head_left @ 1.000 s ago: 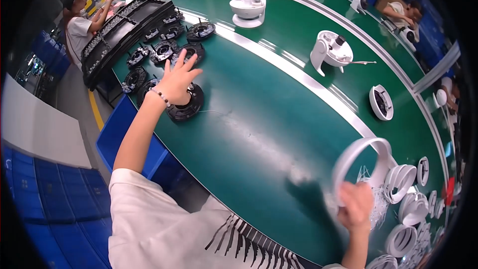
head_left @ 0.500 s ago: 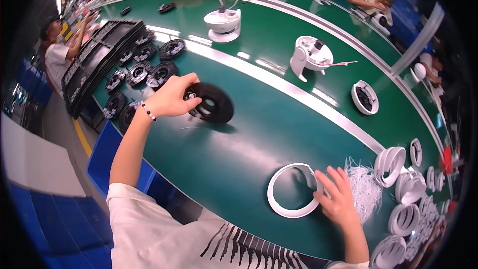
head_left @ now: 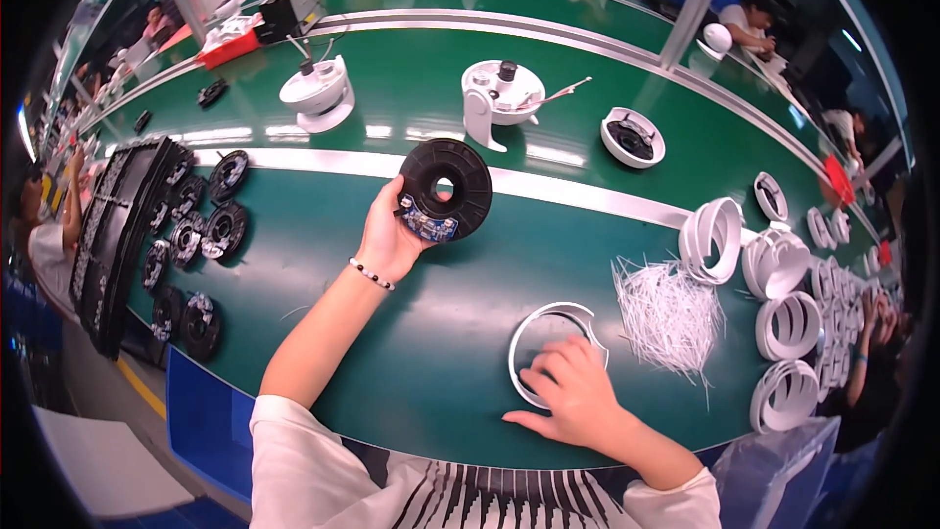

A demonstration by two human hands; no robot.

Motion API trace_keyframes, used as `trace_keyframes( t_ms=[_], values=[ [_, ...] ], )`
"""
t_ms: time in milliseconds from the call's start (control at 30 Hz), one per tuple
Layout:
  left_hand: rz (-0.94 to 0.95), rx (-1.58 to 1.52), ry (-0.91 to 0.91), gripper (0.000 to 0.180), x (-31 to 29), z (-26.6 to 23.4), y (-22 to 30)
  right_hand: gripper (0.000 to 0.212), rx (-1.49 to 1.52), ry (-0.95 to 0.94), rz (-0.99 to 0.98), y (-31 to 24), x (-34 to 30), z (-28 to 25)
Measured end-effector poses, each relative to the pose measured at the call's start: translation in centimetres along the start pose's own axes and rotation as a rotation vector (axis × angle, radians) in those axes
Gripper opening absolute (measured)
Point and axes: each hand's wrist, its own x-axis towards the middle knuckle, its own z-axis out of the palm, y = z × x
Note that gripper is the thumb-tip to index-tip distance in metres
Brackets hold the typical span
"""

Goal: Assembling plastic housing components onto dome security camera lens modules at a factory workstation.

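Note:
My left hand [head_left: 385, 240] grips a black round plate [head_left: 469, 181] with a hole in its centre and a small blue circuit board along its lower edge. It is held up above the green table, with its flat face toward me. Lower right of it, a white plastic ring [head_left: 516, 360] with a notch at its upper right lies on the table. Over that ring is my right hand [head_left: 576, 397], fingers spread and slightly blurred, with nothing visible in them. Whether the fingertips touch the ring I cannot tell.
Several similar black plates [head_left: 226, 228] lie at left by a black ribbed tray [head_left: 110, 245]. A heap of thin white strips [head_left: 671, 318] and stacked white rings [head_left: 788, 325] stand right. White device housings [head_left: 501, 93] line the far belt. A blue bin [head_left: 206, 431] sits below the left edge.
My left hand has brought the black plate away from the pile of plates and turned its face toward me. My right hand has moved over the white ring. The whole view has swung right.

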Motion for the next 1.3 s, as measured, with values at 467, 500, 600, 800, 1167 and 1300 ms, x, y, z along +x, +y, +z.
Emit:
trace_keyframes(
  t_ms=[467, 500, 600, 800, 1167, 1300],
  values=[
    [0.144, 0.038, -0.333, 0.061, 0.9, -1.4, -1.2, 0.112, -0.058, -0.098, 0.468, -0.1, 1.4, -1.7],
    [0.133, 0.021, -0.362, 0.061, 1.2, -1.4, -1.5, 0.113, -0.047, -0.082, 0.504, 0.5, 1.9, -0.6],
    [0.003, -0.111, -0.322, 0.052, 0.6, -1.6, -1.9, 0.116, -0.054, -0.062, 0.544, 0.9, 2.6, 1.6],
    [0.047, 0.009, -0.221, 0.034, 0.3, -1.7, -2.7, 0.11, -0.118, -0.082, 0.598, -0.8, 4.0, 0.4],
    [0.128, 0.019, -0.272, 0.037, 0.4, -4.0, -2.6, 0.101, 0.049, -0.183, 0.581, -0.9, 6.6, 1.2],
    [0.107, 0.071, -0.247, 0.046, 0.7, -5.0, -3.0, 0.097, -0.065, -0.159, 0.567, -0.3, 6.7, 2.6]
  ],
)
